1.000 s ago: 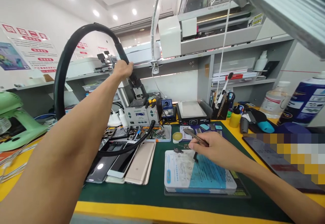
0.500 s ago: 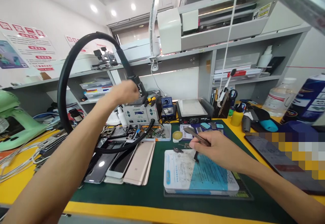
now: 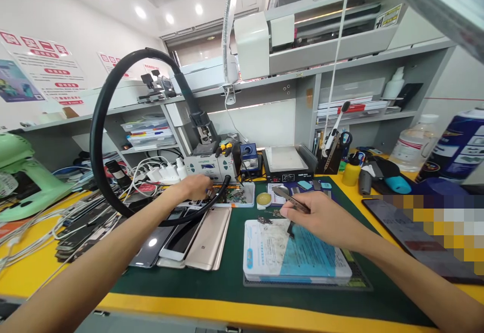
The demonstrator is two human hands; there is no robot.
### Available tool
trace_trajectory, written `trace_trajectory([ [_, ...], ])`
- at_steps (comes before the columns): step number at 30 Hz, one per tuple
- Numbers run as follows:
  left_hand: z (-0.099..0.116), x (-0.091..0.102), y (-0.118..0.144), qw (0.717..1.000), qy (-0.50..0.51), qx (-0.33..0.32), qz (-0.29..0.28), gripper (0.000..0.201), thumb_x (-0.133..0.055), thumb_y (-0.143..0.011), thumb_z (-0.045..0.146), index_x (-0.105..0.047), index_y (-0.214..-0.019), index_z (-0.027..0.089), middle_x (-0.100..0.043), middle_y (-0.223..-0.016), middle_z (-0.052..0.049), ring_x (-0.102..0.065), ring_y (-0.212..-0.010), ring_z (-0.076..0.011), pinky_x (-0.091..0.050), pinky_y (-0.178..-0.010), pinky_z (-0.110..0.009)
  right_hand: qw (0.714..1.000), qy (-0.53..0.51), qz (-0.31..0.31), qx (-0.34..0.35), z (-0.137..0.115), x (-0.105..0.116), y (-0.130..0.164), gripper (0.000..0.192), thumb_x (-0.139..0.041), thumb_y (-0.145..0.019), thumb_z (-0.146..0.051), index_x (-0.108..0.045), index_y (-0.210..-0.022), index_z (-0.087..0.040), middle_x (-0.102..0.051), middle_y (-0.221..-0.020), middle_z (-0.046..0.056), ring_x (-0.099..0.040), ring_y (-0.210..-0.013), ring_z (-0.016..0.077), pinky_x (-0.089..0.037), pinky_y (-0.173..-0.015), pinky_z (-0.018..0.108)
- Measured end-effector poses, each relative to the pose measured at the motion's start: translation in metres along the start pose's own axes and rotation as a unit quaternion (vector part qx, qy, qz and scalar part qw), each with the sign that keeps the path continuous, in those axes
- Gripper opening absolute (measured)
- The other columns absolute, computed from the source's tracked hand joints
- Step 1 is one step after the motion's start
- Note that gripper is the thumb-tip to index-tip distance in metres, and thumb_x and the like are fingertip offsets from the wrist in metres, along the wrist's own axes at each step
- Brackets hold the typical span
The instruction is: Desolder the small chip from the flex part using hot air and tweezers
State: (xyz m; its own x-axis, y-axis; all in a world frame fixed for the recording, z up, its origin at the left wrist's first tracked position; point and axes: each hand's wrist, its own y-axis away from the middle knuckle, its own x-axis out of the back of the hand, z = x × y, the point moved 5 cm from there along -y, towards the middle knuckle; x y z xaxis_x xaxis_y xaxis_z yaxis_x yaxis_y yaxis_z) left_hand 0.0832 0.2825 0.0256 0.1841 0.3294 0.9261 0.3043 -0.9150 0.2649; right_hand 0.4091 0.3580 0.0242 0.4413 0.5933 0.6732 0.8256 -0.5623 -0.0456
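Phone repair worktop (image 3: 56,277): both hands low over the green mat (image 3: 227,277).
A clear tray (image 3: 235,198) at the mat's back edge holds small parts. The left hand (image 3: 196,187), half a second ago raised at the black hose (image 3: 102,121), has dropped to the hose's lower end beside that tray, fingers curled; its grip is unclear. The right hand (image 3: 321,217) pinches tweezers (image 3: 289,198) above the white-and-blue pad (image 3: 295,257).

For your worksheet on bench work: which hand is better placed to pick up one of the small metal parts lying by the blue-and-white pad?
Probably the right hand: it holds tweezers just above the parts. The left hand is away at the hose.
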Motion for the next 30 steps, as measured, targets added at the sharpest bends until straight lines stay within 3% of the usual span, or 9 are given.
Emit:
trace_trajectory([
  [6,-0.003,0.007,0.019,0.997,-0.02,0.021,0.075,0.032,-0.064,-0.097,0.038,-0.065,-0.118,0.014,-0.067,-0.119,-0.01,-0.066,-0.105,-0.0222,-0.057,-0.092,-0.044,1.0,0.005,0.005,0.007,0.001,0.0,-0.001,0.043,-0.053,-0.096,-0.054,-0.048,-0.071,-0.02,-0.038,-0.064,-0.002,-0.031,-0.058,0.0129,-0.02,-0.053,0.028],
  [14,0.001,0.015,0.051,0.989,0.006,0.038,0.14,0.031,-0.059,-0.1,0.039,-0.063,-0.119,0.014,-0.068,-0.105,-0.007,-0.067,-0.092,-0.0196,-0.057,-0.086,-0.041,1.0,0.001,0.0,0.007,-0.003,-0.002,0.0,0.043,-0.058,-0.094,-0.051,-0.042,-0.068,-0.02,-0.035,-0.064,-0.003,-0.029,-0.057,0.0118,-0.019,-0.054,0.029],
  [19,0.032,0.029,0.07,0.982,0.095,-0.016,0.162,0.027,-0.059,-0.098,0.038,-0.063,-0.113,0.016,-0.066,-0.092,-0.004,-0.063,-0.08,-0.017,-0.054,-0.08,-0.037,1.0,0.0,-0.002,0.016,-0.003,-0.003,-0.001,0.038,-0.056,-0.095,-0.049,-0.054,-0.072,-0.019,-0.036,-0.064,-0.003,-0.03,-0.057,0.0121,-0.019,-0.053,0.029],
  [23,0.066,0.034,0.076,0.964,0.193,-0.068,0.173,0.017,-0.062,-0.091,0.032,-0.062,-0.1,0.018,-0.064,-0.081,-0.002,-0.059,-0.071,-0.017,-0.048,-0.071,-0.033,1.0,-0.009,0.008,0.019,-0.002,-0.002,-0.001,0.041,-0.059,-0.093,-0.048,-0.045,-0.067,-0.019,-0.034,-0.063,-0.003,-0.027,-0.057,0.0115,-0.017,-0.053,0.029],
  [27,0.094,0.033,0.077,0.927,0.305,-0.096,0.194,0.015,-0.066,-0.081,0.031,-0.06,-0.091,0.021,-0.067,-0.092,-0.007,-0.063,-0.082,-0.022,-0.047,-0.075,-0.036,0.999,-0.03,0.008,0.018,-0.002,-0.002,-0.002,0.04,-0.06,-0.092,-0.047,-0.045,-0.067,-0.019,-0.033,-0.063,-0.004,-0.028,-0.058,0.0117,-0.018,-0.054,0.029],
  [30,0.11,0.026,0.072,0.888,0.419,-0.106,0.159,0.019,-0.066,-0.081,0.035,-0.059,-0.093,0.022,-0.069,-0.081,-0.004,-0.065,-0.073,-0.0212,-0.049,-0.066,-0.034,0.998,-0.057,0.004,0.012,-0.004,-0.001,-0.002,0.035,-0.061,-0.091,-0.044,-0.051,-0.07,-0.019,-0.034,-0.064,-0.004,-0.028,-0.06,0.0115,-0.021,-0.055,0.028],
])
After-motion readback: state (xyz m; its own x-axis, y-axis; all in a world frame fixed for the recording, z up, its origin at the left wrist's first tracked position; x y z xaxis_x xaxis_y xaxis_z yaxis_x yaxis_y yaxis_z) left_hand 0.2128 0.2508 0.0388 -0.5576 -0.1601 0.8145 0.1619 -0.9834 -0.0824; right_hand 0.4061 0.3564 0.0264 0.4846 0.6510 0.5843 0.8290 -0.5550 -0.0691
